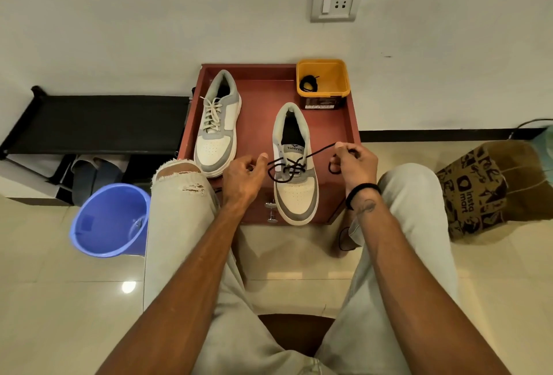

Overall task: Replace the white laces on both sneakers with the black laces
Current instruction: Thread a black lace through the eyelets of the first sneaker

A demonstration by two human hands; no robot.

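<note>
Beige tiled floor, white wall with a switch socket plate (pixel 334 0), and a low red-brown wooden counter (pixel 257 87) set against the wall as landmark. On the counter, near its front right, sits the white and grey sneaker with partly threaded black lace (pixel 294 171); black lace (pixel 288 168) crosses only the lower eyelets, upper eyelets bare. Toward the counter's left side is the second white and grey sneaker (pixel 217 123), white lace (pixel 211 114) fully in place and untouched. At the counter's back right corner is a yellow plastic tub (pixel 323 78) with a coiled spare black lace (pixel 308 84) inside.

Left hand (pixel 244 178), over the counter's front edge just left of the near sneaker, pinches one lace end between thumb and curled fingers (pixel 263 159). Right hand (pixel 356 165), at the counter's right edge, fingers curled round the other lace end, pulled taut, slack loop hanging below the hand.

Progress, judged: roughly a quarter; first sneaker's white lace out, black about half threaded; second sneaker entirely left to do.

Hard to tell: removed white lace not seen anywhere; lace tips hidden inside both hands; exact eyelet count unclear. Left of the counter a black shoe rack (pixel 98 123) and blue plastic bucket (pixel 110 219), contents of it blurry; right of it a printed brown paper bag (pixel 484 189), cut off at frame edge
</note>
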